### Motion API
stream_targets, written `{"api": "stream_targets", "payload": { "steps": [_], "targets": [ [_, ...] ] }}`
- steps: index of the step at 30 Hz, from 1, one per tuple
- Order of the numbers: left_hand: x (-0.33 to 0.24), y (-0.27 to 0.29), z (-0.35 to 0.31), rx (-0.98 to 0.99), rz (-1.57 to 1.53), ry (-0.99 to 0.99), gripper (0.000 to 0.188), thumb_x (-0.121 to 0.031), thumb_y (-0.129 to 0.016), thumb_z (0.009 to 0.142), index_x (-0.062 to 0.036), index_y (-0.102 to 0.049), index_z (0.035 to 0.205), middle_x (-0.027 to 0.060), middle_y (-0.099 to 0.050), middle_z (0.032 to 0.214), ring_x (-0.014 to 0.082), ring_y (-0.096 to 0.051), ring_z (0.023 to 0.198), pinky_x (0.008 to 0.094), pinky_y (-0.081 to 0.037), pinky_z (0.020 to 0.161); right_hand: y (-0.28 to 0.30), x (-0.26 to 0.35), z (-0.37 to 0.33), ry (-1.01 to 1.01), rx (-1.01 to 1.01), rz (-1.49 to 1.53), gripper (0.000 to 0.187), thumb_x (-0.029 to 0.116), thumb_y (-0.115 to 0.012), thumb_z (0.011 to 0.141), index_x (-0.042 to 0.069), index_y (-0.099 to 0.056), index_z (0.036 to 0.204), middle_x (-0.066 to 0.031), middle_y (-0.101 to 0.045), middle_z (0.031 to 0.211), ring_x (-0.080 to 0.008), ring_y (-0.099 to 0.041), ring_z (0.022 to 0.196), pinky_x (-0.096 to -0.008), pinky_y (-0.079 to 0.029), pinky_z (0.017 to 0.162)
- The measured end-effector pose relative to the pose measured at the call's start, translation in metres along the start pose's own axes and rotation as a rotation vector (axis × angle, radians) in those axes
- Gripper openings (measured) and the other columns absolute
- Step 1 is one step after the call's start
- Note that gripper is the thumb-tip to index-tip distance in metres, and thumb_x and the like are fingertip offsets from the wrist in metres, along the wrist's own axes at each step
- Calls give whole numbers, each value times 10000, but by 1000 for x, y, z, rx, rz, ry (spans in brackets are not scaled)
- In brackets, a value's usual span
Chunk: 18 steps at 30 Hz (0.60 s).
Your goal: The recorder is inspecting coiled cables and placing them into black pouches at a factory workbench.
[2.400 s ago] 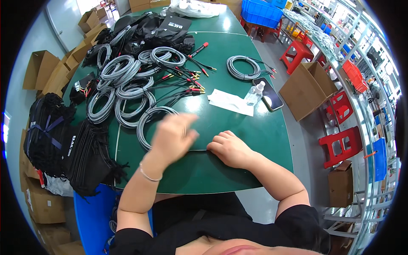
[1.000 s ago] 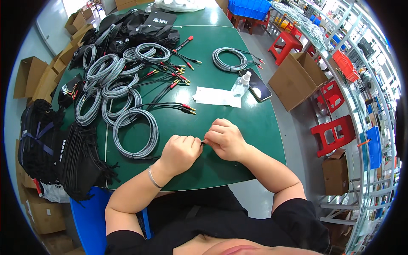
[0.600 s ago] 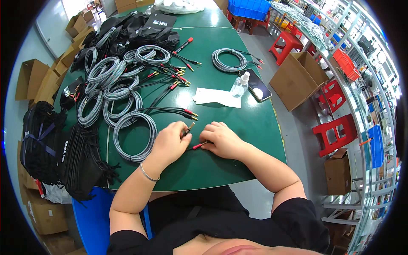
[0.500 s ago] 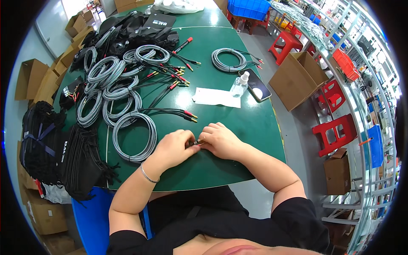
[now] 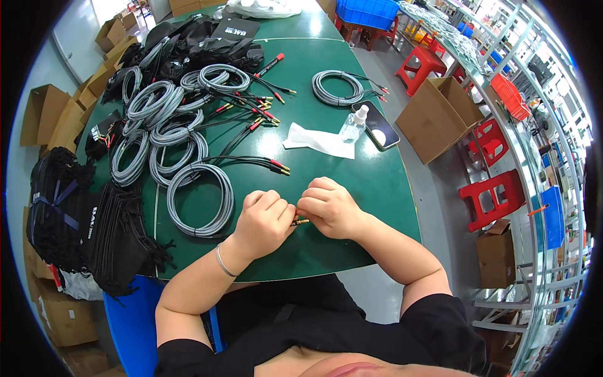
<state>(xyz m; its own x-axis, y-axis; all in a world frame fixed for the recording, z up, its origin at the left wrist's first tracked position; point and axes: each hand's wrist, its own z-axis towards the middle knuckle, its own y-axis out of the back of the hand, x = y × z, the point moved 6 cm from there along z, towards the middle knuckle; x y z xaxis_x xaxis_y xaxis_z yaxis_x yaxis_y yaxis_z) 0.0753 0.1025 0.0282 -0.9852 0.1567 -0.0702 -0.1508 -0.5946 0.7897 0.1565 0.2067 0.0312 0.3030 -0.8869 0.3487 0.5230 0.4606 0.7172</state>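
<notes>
My left hand and my right hand meet over the near part of the green table, fingers closed together. A gold-tipped cable plug pokes out below the fingertips, between the two hands. My left fingers are curled around it, and my right fingertips pinch at its side; what else they hold is hidden. Left of my left hand lies a coiled grey braided cable, with a black end reaching toward my wrist. Farther off, several similar coils are heaped, their black leads ending in red and gold plugs.
Black fabric bags pile along the table's left side. Beyond my right hand are a crumpled white paper, a clear spray bottle, a phone and a separate coil. Cardboard boxes and red stools stand right.
My left hand has turned more knuckles-up, and the gold plug tip now shows below the fingers. The white paper has become more creased. The view has shifted slightly.
</notes>
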Motion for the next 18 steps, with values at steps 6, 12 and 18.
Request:
{"api": "stream_targets", "payload": {
  "steps": [6,12,18],
  "targets": [
    [13,-10,6,107,-130,178,398,-270,-789,689,-68,-661,1006,83,-645,920,282,-589,938,386,-443,852,2,-29,-3,-214,42,116,133,24,-692,733,36,-605,833,-80,-579,764,-279,-544,746,-371,-464,682],
    [95,37,1,-156,-28,381,600,-334,-751,766,-68,-548,1265,106,-618,1116,316,-557,1093,439,-475,871,26,-88,-30,-774,-437,871,168,185,-523,992,37,-599,973,-27,-587,923,-182,-572,889,-358,-483,808],
    [130,23,-25,140,352,812,610,-252,-748,778,-63,-507,1305,119,-622,1074,318,-570,1061,457,-497,836,-38,-70,-33,-1159,-399,1464,487,237,-491,1014,-8,-369,1416,-208,-490,1330,-293,-539,1173,-420,-467,984]
  ]
}}
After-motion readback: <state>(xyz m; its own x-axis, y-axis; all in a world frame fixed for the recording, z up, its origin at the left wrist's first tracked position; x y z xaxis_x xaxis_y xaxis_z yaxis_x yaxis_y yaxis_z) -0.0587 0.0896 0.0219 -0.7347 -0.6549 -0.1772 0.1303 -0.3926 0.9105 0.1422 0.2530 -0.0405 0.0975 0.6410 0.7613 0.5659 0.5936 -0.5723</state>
